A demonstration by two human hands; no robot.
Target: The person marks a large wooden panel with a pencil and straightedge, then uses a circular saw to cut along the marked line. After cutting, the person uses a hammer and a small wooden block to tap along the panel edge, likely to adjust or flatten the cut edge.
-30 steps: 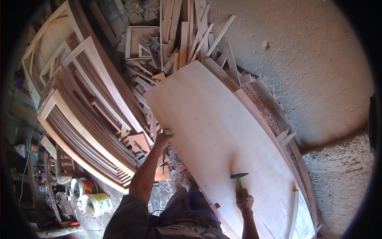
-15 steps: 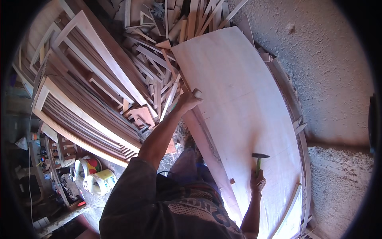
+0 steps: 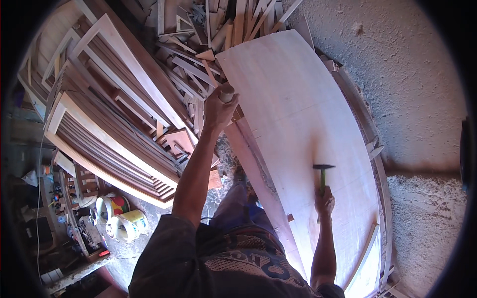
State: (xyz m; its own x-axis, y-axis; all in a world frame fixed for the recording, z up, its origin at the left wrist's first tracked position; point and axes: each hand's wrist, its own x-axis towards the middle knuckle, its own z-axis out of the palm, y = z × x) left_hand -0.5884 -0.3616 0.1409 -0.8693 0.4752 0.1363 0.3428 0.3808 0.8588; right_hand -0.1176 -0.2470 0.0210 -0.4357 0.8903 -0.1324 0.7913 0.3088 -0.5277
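My right hand (image 3: pixel 324 202) is closed round the green handle of a hammer (image 3: pixel 324 167), its dark head up and over a large pale wood panel (image 3: pixel 298 99). The panel lies across the bench on my right. My left hand (image 3: pixel 216 110) is raised beside the panel's left edge, its fingers wrapped round a small object with a round, pale end (image 3: pixel 227 94). Most of that object is hidden in the fist, so its kind cannot be told. A narrow wood strip (image 3: pixel 365 253) rests on the panel near its lower right.
Slatted wooden shutter frames (image 3: pixel 114 149) lean in a stack at left. A heap of offcuts (image 3: pixel 191 74) lies beyond my left hand. Two buckets (image 3: pixel 128 224) stand on the floor at lower left. A rough wall (image 3: pixel 397 89) borders the bench on the right.
My left hand has lifted off the panel's edge and moved left and away from me, gripping the round-ended object. My right hand has carried the hammer slightly farther forward.
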